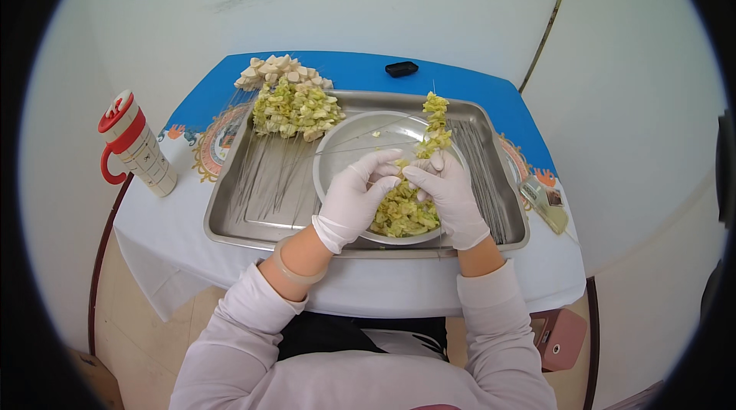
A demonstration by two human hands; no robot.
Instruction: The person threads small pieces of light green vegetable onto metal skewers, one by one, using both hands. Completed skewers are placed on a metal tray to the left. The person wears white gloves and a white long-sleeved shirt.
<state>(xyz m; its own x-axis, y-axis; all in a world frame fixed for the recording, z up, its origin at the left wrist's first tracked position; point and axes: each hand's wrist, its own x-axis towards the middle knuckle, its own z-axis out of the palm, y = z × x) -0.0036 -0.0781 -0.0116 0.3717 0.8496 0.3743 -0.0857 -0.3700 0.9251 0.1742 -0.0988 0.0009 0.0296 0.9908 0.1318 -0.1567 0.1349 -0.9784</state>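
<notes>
Both my hands wear thin white gloves and meet above a round metal bowl (339, 157) with pieces of leafy green vegetable (405, 211) in it. My right hand (445, 191) grips a thin metal skewer; threaded green pieces (435, 122) stand up beyond its fingers. My left hand (362, 191) is beside it, its thumb and fingers at a small yellow-green piece. Whether the fingers close on that piece cannot be told. The bowl sits in a large steel tray (276, 226). Filled skewers of green pieces (296, 108) lie at the tray's back left corner, bare metal skewers (477, 174) along its right side.
Skewers of pale white chunks (279, 72) lie behind the tray's back left corner. A red-lidded cup with a handle (141, 145) stands at the left, a small black dish (401, 69) at the back. A phone in a clear case (543, 203) lies at the right edge.
</notes>
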